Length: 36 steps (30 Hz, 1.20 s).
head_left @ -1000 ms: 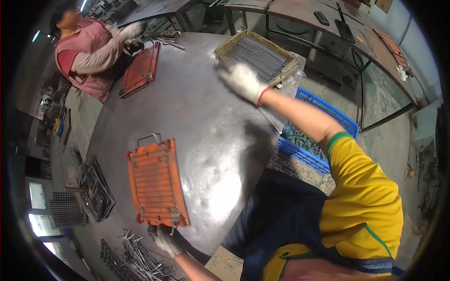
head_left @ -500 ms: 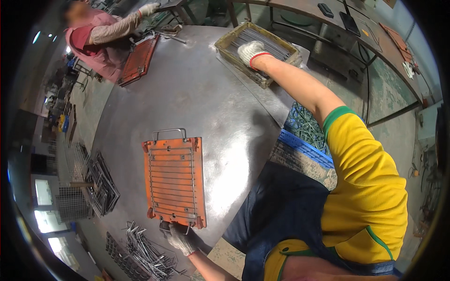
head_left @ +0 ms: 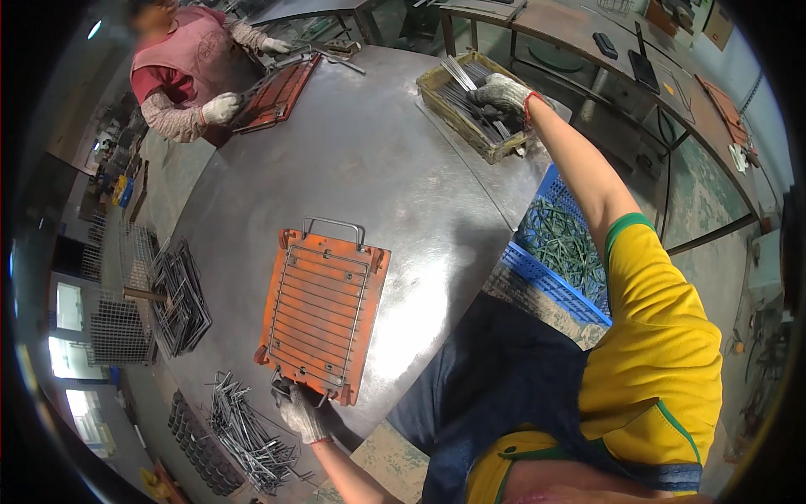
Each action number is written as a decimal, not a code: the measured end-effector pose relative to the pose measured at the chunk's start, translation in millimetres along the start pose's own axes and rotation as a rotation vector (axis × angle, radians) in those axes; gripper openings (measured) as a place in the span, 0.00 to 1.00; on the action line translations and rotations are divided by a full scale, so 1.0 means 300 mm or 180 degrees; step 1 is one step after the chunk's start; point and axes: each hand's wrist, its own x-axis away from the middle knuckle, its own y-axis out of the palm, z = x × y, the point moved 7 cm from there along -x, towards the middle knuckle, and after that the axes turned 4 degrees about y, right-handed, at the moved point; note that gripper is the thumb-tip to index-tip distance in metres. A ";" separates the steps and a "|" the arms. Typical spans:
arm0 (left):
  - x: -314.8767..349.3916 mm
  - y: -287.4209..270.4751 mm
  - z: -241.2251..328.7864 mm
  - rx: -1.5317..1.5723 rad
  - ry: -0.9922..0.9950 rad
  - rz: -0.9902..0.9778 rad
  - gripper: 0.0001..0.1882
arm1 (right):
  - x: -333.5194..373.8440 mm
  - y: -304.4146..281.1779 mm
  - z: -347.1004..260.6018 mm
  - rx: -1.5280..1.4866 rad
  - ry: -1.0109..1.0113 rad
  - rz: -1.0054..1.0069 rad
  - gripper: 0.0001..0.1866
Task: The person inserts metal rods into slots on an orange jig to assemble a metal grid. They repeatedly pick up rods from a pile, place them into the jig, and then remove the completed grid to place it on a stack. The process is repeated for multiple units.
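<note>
My gloved right hand [head_left: 501, 92] is over a yellowish tray [head_left: 495, 154] at the far right of the table. It is closed on a bunch of thin metal rods [head_left: 458, 74], which stick up at a tilt above others lying in the tray. In front of me lies an orange jig plate [head_left: 378, 294] with wire handles at its far and near ends. A grid of parallel metal wires in a frame [head_left: 326, 304] rests on the plate. My gloved left hand [head_left: 300, 413] is at the plate's near end, its partly hidden fingers closed around the near handle.
A co-worker [head_left: 189, 76] across the table has both gloved hands at another orange jig plate [head_left: 285, 97]. Loose rods [head_left: 243, 433] and stacked wire frames [head_left: 180, 294] lie along the left edge. A blue crate [head_left: 554, 281] of green strips stands right, below a brown bench [head_left: 579, 42].
My right hand has raised a bunch of rods out of the tray's pile. The orange plate has turned slightly clockwise with my left hand at it. The co-worker's outstretched hand has come back to their plate.
</note>
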 end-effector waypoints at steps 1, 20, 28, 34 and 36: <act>-0.030 -0.003 -0.020 -0.0317 0.0048 -0.0068 0.18 | 0.009 -0.017 -0.011 0.0010 -0.0076 0.0022 0.16; 0.002 0.004 0.314 -0.1076 0.0789 0.1071 0.30 | 0.428 0.263 -0.481 -0.1806 -0.1325 -0.0693 0.20; 0.252 0.209 0.857 0.1503 0.0803 -0.1306 0.27 | 0.940 0.802 -0.649 -0.0757 -0.2449 -0.2279 0.16; 0.293 0.329 0.808 0.3199 0.0176 -0.1846 0.18 | 0.960 0.917 -0.546 0.0296 -0.3001 -0.2034 0.18; 0.291 0.319 0.788 0.2807 0.0459 -0.1708 0.20 | 0.983 0.897 -0.602 0.0384 -0.2981 -0.2191 0.19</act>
